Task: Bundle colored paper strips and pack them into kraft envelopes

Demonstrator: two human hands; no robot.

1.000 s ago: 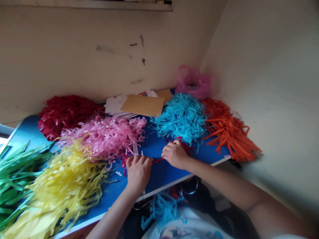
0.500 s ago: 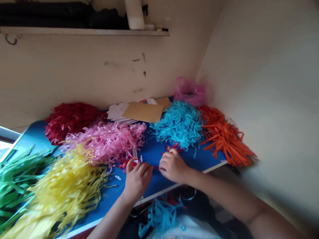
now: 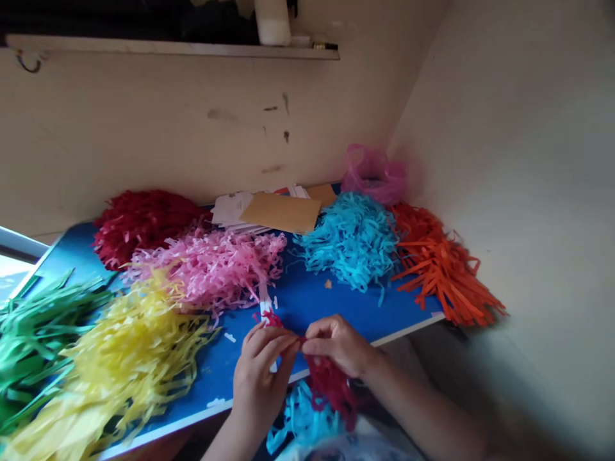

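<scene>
We see yellow fringe (image 3: 129, 339), then pink fringe (image 3: 211, 269), left of the blue pile (image 3: 353, 240); nearer us than that pile, our left hand (image 3: 262, 362) and right hand (image 3: 341, 346) pinch the red strip (image 3: 330, 382); right of the pile, orange fringe (image 3: 444, 272)

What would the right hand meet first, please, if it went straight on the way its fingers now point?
The right hand would probably meet the left hand first, close ahead of its fingertips, where the dark red paper fringe is held; the gap in depth is unclear.

Fingers (image 3: 321, 346) close together, perhaps pinched.
</scene>
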